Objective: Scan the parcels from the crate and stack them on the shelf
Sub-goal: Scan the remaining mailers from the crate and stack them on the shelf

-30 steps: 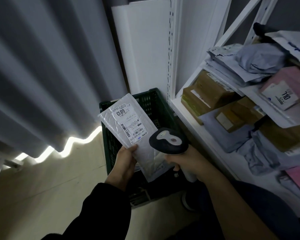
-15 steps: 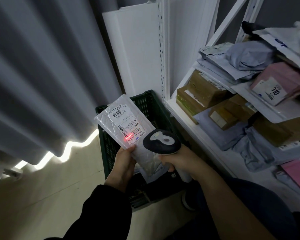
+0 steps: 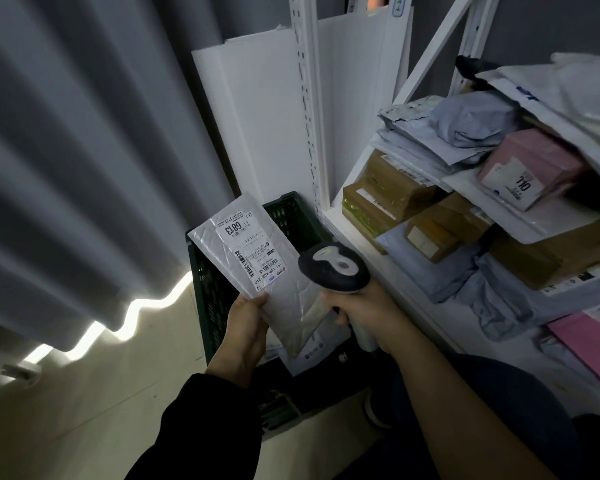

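While pinched at its lower left edge by the left hand (image 3: 246, 327), thumb pressed on the front face, held tilted above the dark green crate (image 3: 219, 299), top end leaning away to the left: a flat silver-grey parcel (image 3: 281, 299). Long, thin, wrapped in glossy plastic, creased and crinkled all over. On the upper half a white label (image 3: 248, 249), printed side toward the camera and upside down: large "6813", two barcodes, "159-159-A03-210" along one edge. Lower right corner hidden behind the right hand (image 3: 364, 313), wrapped tight round the pale handle of a scanner (image 3: 335, 268). Scanner head black with a white top, just beside the label and overlapping the parcel's right edge; touching or apart, cannot tell. To the right, a white shelf (image 3: 430, 318) piled with brown boxes (image 3: 392, 188), grey bags (image 3: 465, 123) and a pink parcel (image 3: 534, 164). To the left, a grey curtain (image 3: 84, 168).
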